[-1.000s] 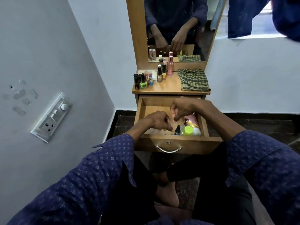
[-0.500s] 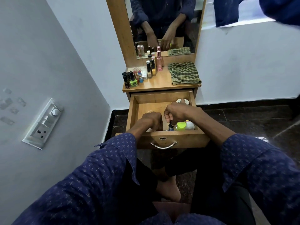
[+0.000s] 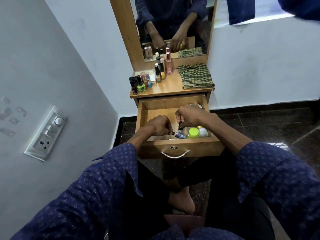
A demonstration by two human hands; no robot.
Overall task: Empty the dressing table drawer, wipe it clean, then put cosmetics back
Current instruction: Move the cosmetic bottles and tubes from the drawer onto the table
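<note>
Two hands reach into the open drawer [image 3: 174,149], each taking a small bottle.

The left hand [image 3: 158,125] pinches a lying bottle [image 3: 179,135]; the right hand [image 3: 189,116] grips an upright one's cap [image 3: 180,125], probably to join the cosmetics [image 3: 149,78] lined up on the counter [image 3: 171,88] beside the cloth [image 3: 195,76].

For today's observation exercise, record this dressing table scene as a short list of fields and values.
Drawer: pulled open, cosmetics at its front right
Left hand: grips a small bottle lying near the drawer front
Right hand: pinches the dark cap of a small upright bottle
Green-lidded jar: in drawer, beside a white jar
Tabletop: nail polishes on left, folded checked cloth on right
</note>
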